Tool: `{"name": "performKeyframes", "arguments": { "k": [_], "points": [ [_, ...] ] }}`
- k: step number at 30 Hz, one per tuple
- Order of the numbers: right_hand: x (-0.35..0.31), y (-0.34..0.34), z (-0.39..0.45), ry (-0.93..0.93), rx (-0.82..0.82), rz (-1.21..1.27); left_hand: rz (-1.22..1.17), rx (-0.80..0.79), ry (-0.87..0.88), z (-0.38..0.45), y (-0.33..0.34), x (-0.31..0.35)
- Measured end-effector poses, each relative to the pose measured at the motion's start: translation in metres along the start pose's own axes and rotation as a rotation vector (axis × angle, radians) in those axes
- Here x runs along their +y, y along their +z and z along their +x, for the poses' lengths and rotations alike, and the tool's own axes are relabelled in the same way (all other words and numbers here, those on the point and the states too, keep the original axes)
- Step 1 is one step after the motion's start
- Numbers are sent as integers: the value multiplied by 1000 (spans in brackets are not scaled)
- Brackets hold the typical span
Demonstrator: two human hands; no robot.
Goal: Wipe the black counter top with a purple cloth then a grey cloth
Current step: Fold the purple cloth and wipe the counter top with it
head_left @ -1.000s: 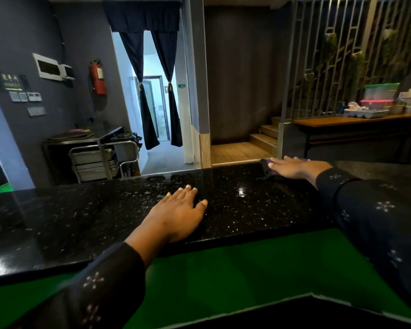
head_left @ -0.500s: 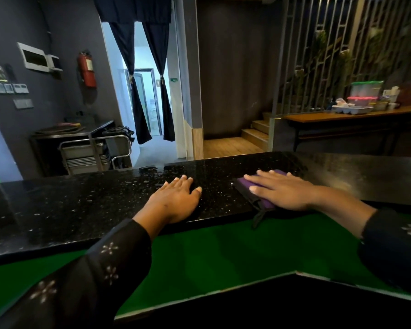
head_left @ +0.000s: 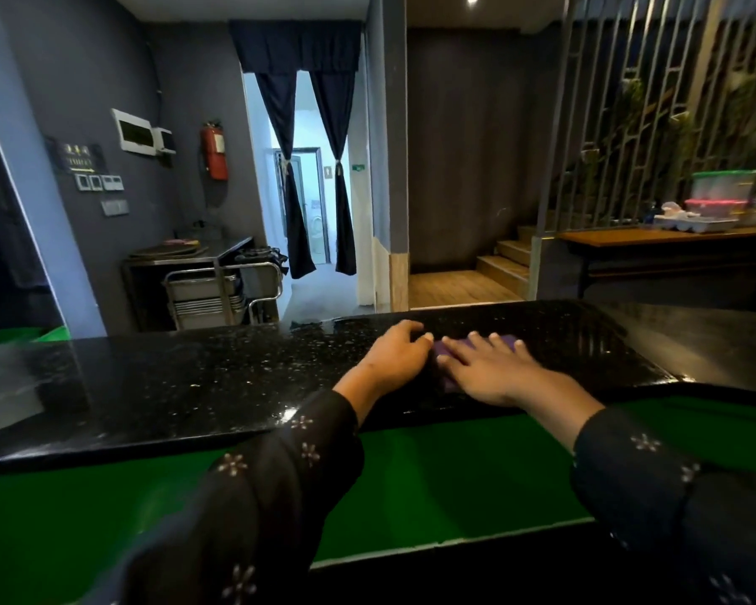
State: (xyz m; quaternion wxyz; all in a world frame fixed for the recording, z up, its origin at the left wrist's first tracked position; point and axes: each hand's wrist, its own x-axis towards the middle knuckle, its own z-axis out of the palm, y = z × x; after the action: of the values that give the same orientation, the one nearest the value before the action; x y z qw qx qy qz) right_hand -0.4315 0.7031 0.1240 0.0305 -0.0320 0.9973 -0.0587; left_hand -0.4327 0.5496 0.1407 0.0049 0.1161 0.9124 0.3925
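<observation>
The black speckled counter top (head_left: 193,377) runs across the view from left to right. My right hand (head_left: 494,371) lies flat with spread fingers on the purple cloth (head_left: 444,349), pressing it onto the counter; only small purple patches show around the fingers. My left hand (head_left: 396,358) rests on the counter just left of the cloth, fingers curled, its fingertips touching the cloth's left edge. I see no grey cloth.
A green lower surface (head_left: 411,482) lies below the counter's near edge. Beyond the counter stand a metal trolley (head_left: 219,294), a curtained doorway (head_left: 311,176), wooden steps (head_left: 503,264) and a wooden table (head_left: 673,238) with plastic boxes.
My right hand has slid the purple cloth leftward along the counter until it meets my left hand. The left hand's fingers have curled from flat. The camera has tilted up.
</observation>
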Motion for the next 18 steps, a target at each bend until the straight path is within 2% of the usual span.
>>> {"name": "performKeyframes", "arguments": {
  "k": [2, 4, 8, 12, 14, 18],
  "points": [
    [-9, 1, -5, -79, 0, -3, 9, 35, 3, -11, -30, -11],
    [-6, -5, -1, -76, -21, 19, 129, 40, -36, -24, -66, -36],
    [-4, -8, 25, 62, -35, 45, 430, 163, -144, -53, -131, -97],
    [-42, -9, 50, 210, -7, 40, 490, 212, -285, -83, -173, -135],
    [-75, -7, 55, 161, 6, 32, 473, 231, -333, -90, -185, -152],
    [-115, 2, 65, -127, -29, -23, 448, 219, -390, -94, -190, -179]
  ]
}}
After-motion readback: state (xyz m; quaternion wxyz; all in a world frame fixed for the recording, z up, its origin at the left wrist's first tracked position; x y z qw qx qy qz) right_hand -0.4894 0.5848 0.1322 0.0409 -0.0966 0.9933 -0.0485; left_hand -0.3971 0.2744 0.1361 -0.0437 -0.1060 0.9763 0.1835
